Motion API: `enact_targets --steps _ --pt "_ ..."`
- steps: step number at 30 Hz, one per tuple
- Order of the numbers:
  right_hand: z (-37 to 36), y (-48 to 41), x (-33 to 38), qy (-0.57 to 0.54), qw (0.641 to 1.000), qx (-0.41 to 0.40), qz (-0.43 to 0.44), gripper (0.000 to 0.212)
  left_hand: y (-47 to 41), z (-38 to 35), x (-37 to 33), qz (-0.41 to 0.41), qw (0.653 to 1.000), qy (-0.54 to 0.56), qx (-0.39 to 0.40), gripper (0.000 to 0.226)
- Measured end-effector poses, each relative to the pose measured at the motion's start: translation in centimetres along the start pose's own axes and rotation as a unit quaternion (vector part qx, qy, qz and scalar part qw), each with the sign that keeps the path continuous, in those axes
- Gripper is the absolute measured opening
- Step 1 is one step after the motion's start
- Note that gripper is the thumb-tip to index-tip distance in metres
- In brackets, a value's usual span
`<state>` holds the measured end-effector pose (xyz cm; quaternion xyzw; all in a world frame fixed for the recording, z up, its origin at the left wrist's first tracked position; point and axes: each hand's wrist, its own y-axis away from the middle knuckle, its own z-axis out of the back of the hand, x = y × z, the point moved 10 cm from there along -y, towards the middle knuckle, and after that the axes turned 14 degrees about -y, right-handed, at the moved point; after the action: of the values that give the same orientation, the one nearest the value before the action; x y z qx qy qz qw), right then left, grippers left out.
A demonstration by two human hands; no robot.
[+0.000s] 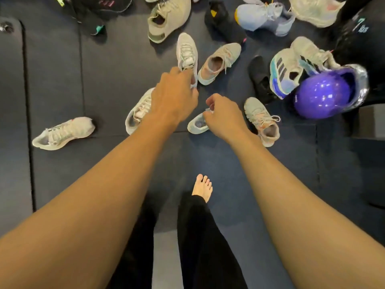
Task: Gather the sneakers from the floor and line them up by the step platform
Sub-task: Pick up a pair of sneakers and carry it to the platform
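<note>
Several sneakers lie scattered on the dark floor mats. My left hand (175, 94) grips the heel end of a white sneaker (186, 53), whose toe points away from me. My right hand (223, 115) has its fingers curled at the collar of a pale blue-white sneaker (195, 125), which it largely hides. Another white sneaker (136, 114) lies partly under my left forearm. Close by are a beige sneaker (218, 61), a grey and pink sneaker (262, 119) and a lone white sneaker (62, 133) off to the left.
A shiny purple ball (323, 97) sits at the right beside a striped white and blue sneaker (285, 74) and a black shoe (260, 80). More shoes crowd the top edge. A black weight marked 7 lbs (362, 26) is at top right. My bare foot (203, 186) stands below my hands.
</note>
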<state>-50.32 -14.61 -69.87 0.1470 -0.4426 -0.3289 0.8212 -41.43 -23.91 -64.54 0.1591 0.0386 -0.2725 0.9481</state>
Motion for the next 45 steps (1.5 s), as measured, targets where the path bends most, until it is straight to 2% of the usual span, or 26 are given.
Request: enact_targets --steps 3,8,11,13,15,18,21,24,26,32,35,41,45 --pt "-5.5 -4.5 -5.4 -0.024 0.998 0.017 -0.064 0.043 -2.4 -7.5 1.8 -0.011 0.999 -0.002 0.039 0.029" --pt "-14.4 -10.7 -12.3 -0.097 0.981 0.027 -0.169 0.036 -4.4 -17.8 4.4 -0.041 0.996 -0.010 0.076 0.028" --pt "-19.3 -13.2 -15.5 -0.139 0.962 0.031 -0.235 0.027 -4.5 -22.6 5.9 -0.051 0.993 -0.006 0.103 0.028" --pt "-22.3 -14.2 -17.5 -0.187 0.942 0.029 -0.276 0.036 -4.8 -24.9 7.1 -0.054 0.992 -0.011 0.110 0.028" --pt "-23.8 -15.0 -18.8 -0.209 0.934 -0.001 -0.289 0.049 -5.1 -26.4 8.1 -0.056 0.992 -0.018 0.110 0.027" --pt "-23.8 -15.8 -19.8 -0.175 0.944 -0.048 -0.274 0.061 -5.4 -27.7 9.4 -0.058 0.992 -0.012 0.113 0.027" --pt "-23.3 -15.2 -19.6 -0.148 0.946 -0.062 -0.283 0.047 -5.3 -27.8 11.0 -0.049 0.992 -0.003 0.115 0.026" --pt "-21.6 -14.3 -15.5 -0.029 0.973 -0.104 -0.206 0.023 -4.6 -26.4 13.2 -0.005 0.992 0.055 0.117 0.026" --pt "-21.3 -13.1 -10.9 0.008 0.983 -0.118 -0.143 0.009 -3.9 -24.5 15.3 0.027 0.989 0.105 0.099 0.027" --pt "-26.5 -9.5 4.5 0.031 0.996 -0.052 0.069 0.013 -1.7 -18.1 25.5 0.151 0.972 0.177 0.006 0.025" --pt "-31.5 -8.5 11.3 0.013 0.990 0.006 0.143 0.014 -0.1 -16.6 32.2 0.220 0.947 0.232 -0.023 0.020" --pt "-40.6 -7.9 17.8 0.089 0.968 0.085 0.218 0.017 4.0 -17.6 46.2 0.317 0.937 0.147 -0.032 0.034" --pt "-45.5 -8.0 18.6 0.132 0.956 0.105 0.239 0.020 8.0 -21.5 55.7 0.416 0.907 0.057 0.027 0.041"
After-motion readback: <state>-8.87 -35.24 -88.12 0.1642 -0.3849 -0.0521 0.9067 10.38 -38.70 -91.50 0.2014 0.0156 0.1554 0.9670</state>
